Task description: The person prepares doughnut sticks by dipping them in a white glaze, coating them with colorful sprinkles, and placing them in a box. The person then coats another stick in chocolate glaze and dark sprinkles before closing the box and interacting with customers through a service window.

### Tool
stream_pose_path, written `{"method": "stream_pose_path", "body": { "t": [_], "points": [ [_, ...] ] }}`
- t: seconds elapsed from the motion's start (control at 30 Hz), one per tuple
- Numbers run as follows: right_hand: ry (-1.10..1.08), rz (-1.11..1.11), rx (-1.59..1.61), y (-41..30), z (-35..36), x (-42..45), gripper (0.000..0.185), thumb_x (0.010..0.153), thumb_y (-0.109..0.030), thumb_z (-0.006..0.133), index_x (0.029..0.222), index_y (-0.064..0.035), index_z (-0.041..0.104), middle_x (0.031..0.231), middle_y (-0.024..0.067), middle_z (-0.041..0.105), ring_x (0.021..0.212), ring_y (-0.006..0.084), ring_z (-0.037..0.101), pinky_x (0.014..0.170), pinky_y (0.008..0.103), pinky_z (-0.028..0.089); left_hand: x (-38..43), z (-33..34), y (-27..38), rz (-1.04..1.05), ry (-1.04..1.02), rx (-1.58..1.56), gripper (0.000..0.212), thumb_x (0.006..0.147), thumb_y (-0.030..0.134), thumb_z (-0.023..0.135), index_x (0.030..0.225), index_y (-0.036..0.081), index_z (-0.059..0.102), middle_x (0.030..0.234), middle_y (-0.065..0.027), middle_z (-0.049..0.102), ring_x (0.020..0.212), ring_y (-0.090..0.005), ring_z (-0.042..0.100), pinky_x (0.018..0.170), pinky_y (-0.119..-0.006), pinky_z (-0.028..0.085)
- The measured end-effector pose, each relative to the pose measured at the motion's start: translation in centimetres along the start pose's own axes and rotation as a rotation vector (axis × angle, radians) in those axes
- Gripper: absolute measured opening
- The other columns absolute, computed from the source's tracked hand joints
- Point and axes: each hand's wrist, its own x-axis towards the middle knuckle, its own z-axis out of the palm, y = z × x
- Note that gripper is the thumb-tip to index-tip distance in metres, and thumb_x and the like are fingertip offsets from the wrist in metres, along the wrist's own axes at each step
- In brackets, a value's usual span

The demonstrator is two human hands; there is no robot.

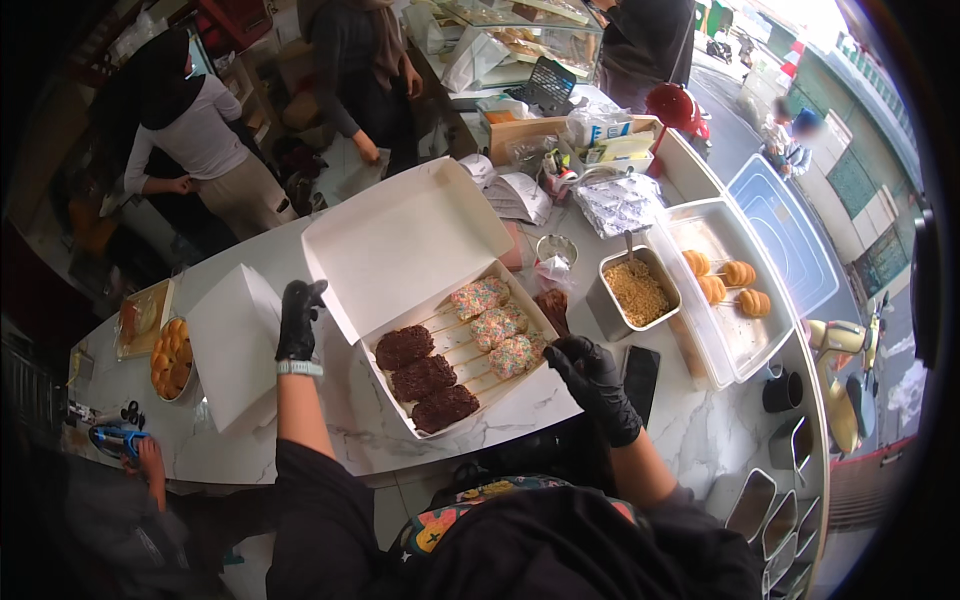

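Observation:
Before me a white cardboard box (480,375) lies with its lid (405,225) tipped back. Inside are three chocolate-coated doughnuts on sticks (424,373) and three doughnuts with pastel sprinkles (499,326), their sticks pointing inward. At the lid's left edge is my left hand (298,322) in a black glove, thumb against or just beside the cardboard; its grip is unclear. Also gloved in black, my right hand (596,386) is by the box's right corner with bent fingers. Whether it grips the corner is hidden. A dark phone (641,382) lies beside it.
Right of the box are a metal tub of chopped nuts (634,292) and a clear bin (769,345) with several plain skewered doughnuts (739,274). A folded white box (240,345) stands left. At far left, a person's hand (150,457) is by a blue tape dispenser (116,439).

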Motion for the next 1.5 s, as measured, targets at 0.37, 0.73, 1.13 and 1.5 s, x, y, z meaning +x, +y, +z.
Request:
{"method": "stream_pose_path", "body": {
  "t": [0.37,0.73,1.13,1.5],
  "points": [
    [-0.149,0.073,0.419,4.8,1.5,9.1,0.031,0.089,-0.026,0.035,0.110,-0.0090,0.050,0.107,0.0071,0.049,0.100,0.0187,0.049,0.079,0.0290,0.040,-7.8,-0.5,3.8,0.496,-0.110,0.451,0.037,0.062,0.002,0.073,0.086,0.006,0.045,0.082,-0.0021,0.038,0.066,-0.0108,0.045,0.054,-0.023,0.037],
    [0.343,0.027,0.310,6.0,-3.4,2.0,0.017,0.088,-0.018,0.036,0.089,-0.0033,0.046,0.090,0.0073,0.058,0.082,0.0157,0.048,0.074,0.0288,0.039,-14.5,0.4,0.4,0.777,-0.421,0.709,0.035,0.060,0.004,0.064,0.083,0.010,0.039,0.106,-0.0068,0.058,0.080,-0.0236,0.053,0.068,-0.033,0.039],
    [0.387,-0.220,-0.250,4.7,-2.2,0.2,0.011,0.080,-0.013,0.045,0.086,-0.0053,0.050,0.075,0.0126,0.056,0.077,0.0347,0.052,0.068,0.0422,0.041,-20.3,5.1,6.5,0.854,-0.337,0.702,0.026,0.066,0.007,0.063,0.087,0.008,0.049,0.087,-0.0061,0.057,0.070,-0.0213,0.048,0.068,-0.034,0.037],
    [0.192,-0.234,-0.548,5.1,-1.7,-0.9,0.015,0.076,-0.015,0.047,0.090,-0.0081,0.049,0.078,0.0118,0.055,0.078,0.0329,0.050,0.071,0.0424,0.035,-25.1,6.6,3.6,0.572,-0.088,0.816,0.029,0.068,0.010,0.064,0.095,0.008,0.056,0.070,-0.0015,0.048,0.064,-0.0199,0.047,0.061,-0.033,0.034]
  ]
}}
